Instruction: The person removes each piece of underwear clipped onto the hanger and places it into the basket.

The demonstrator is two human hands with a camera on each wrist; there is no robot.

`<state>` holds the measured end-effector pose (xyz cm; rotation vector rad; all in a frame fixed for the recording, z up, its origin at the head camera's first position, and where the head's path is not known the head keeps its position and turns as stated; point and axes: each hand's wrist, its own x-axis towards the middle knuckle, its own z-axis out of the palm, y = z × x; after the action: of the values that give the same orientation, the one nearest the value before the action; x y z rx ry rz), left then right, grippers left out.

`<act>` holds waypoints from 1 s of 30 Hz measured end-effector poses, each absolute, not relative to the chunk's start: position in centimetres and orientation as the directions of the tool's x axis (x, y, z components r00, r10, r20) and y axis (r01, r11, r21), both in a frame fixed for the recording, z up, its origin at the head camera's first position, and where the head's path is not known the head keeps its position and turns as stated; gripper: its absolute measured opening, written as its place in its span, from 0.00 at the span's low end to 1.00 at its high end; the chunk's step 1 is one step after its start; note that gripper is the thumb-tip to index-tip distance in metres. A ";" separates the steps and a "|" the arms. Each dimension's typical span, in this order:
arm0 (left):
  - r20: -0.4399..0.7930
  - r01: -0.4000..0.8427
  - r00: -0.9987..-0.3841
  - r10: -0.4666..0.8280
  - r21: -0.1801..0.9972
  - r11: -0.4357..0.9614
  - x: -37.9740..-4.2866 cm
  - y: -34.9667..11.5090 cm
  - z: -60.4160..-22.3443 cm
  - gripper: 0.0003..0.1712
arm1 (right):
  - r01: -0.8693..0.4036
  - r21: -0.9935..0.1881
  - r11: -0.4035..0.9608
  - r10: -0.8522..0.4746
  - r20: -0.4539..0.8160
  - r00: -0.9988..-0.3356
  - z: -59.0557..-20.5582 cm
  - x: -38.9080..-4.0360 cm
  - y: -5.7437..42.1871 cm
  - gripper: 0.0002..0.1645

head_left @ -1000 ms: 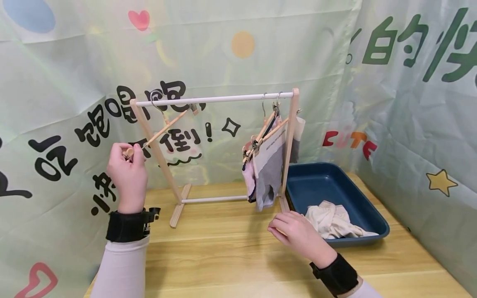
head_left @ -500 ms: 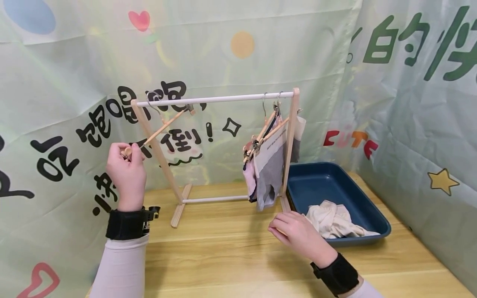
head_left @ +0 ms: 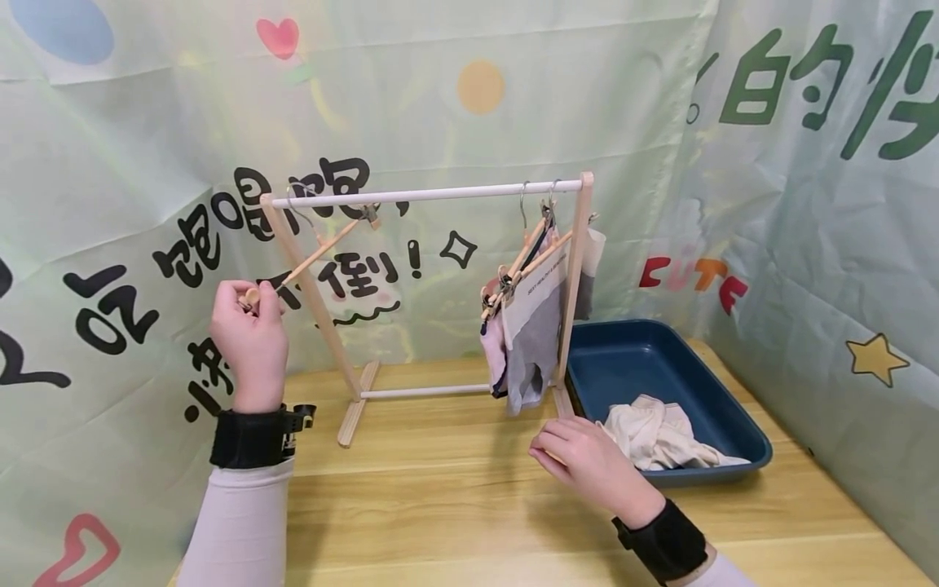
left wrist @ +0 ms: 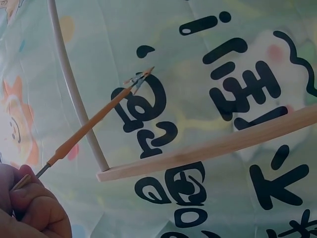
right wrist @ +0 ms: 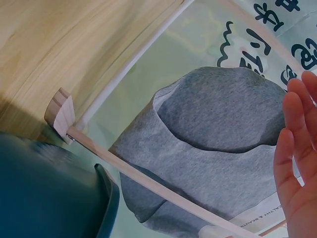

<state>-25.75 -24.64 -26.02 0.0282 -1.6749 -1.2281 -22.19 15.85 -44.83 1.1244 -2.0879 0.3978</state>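
At rack's [head_left: 440, 195] left end, left hand [head_left: 252, 346] pinches tilted bare hanger [head_left: 320, 253] by clip [head_left: 253, 299]; hanger seemingly hooked on rack. Right hand [head_left: 589, 463] loose, gripping nothing, before rack's right end. Cloth [head_left: 653, 436] in tray [head_left: 623, 350], right of rack. Likely risk: outward tug unhooks hanger or tips rack.

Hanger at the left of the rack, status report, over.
Left hand grips hanger, near end. Right hand empty. Hanger bare, tilted below bar. Left post close, may snag; clothes clear, at right.
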 end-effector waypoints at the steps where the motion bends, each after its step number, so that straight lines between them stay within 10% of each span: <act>1: 0.693 0.501 -0.483 -0.535 0.720 0.480 -25.8 -24.6 -26.0 0.17 | -0.818 0.067 0.571 -0.596 0.719 -0.357 -44.8 -22.2 15.8 0.07; 30: 0.649 0.445 -0.517 -0.559 0.761 0.473 -26.3 -24.9 -26.7 0.15 | -0.806 0.062 0.589 -0.596 0.707 -0.381 -44.7 -22.2 16.2 0.16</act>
<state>-26.29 -24.90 -26.73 0.0983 -1.7113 -1.2434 -22.15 16.16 -44.72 1.1070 -2.1136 0.3821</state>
